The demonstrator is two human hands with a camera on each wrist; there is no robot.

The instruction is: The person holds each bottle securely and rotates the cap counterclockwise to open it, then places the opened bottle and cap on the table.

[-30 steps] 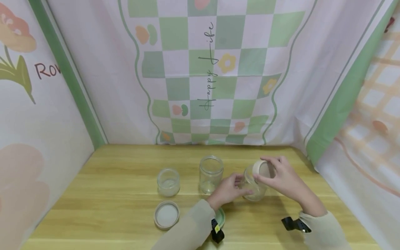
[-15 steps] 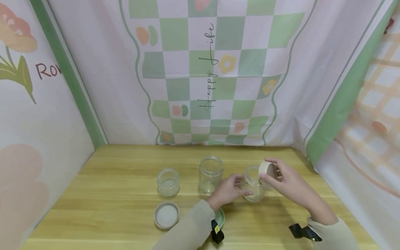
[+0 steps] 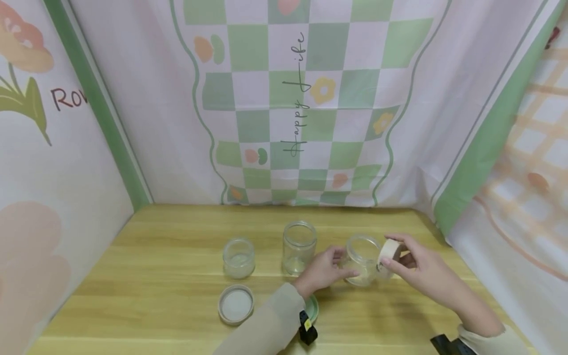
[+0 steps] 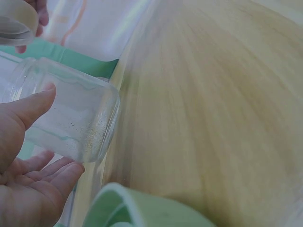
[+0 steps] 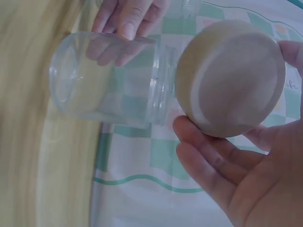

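Observation:
In the head view, my left hand (image 3: 326, 268) holds an uncovered glass jar (image 3: 366, 261) from its left side, thumb in front and fingers behind. The jar stands upright on the table; in the left wrist view a few specks or droplets show in its lower part (image 4: 90, 135). My right hand (image 3: 423, 268) pinches a beige screw lid (image 3: 390, 250) by its edge, tilted on its side just right of the jar's mouth. From the right wrist view, the lid (image 5: 236, 82) appears between thumb and fingers, its flat top facing that camera.
A taller open glass jar (image 3: 300, 249) stands just left of my left hand, and a short open one (image 3: 238, 260) farther left. Another beige lid (image 3: 236, 305) lies inside-up in front. A green lid (image 3: 313, 308) is partly hidden by my left wrist. Curtains border the wooden table (image 3: 146, 276).
My right hand has moved the beige lid off the jar's mouth, to the right and slightly down. My left hand and the jar have stayed in place.

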